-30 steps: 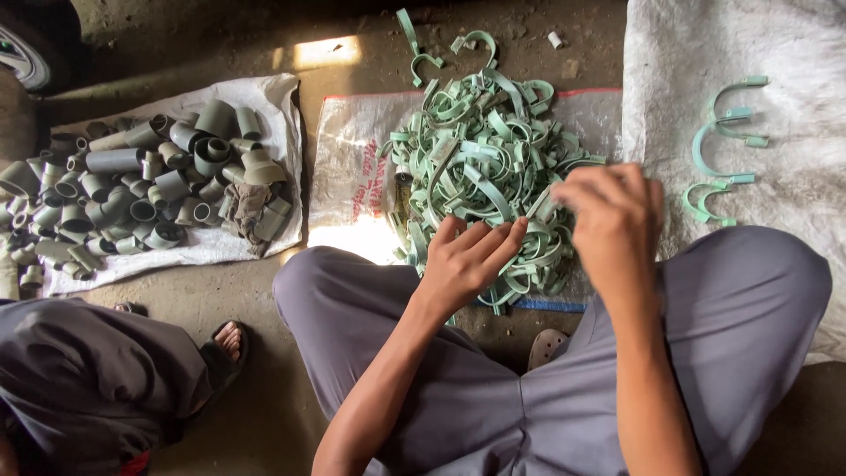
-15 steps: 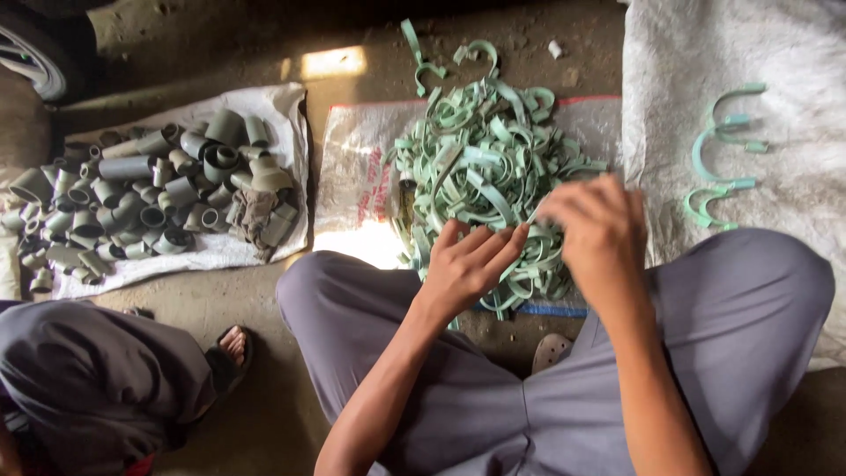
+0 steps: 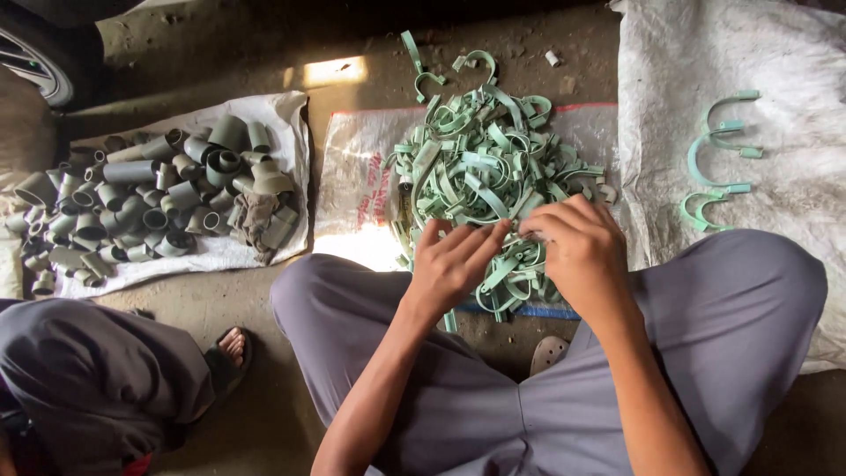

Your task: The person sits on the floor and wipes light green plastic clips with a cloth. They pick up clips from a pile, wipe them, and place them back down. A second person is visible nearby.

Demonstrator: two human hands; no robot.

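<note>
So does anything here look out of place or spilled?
A little. A few green clips lie on the bare ground beyond the sack that holds the green pile. A crumpled brown cloth sits among the grey pipe pieces. Nothing looks broken.

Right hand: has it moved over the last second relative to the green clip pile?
Yes. The right hand has shifted left toward the left hand, fingertips now nearly meeting over the near edge of the green clip pile.

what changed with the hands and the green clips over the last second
The right hand dropped from above the pile of green clips to meet the left hand at its near edge; both now pinch clips there. The grey pipe pieces and three clips on the sack stayed put.
</note>
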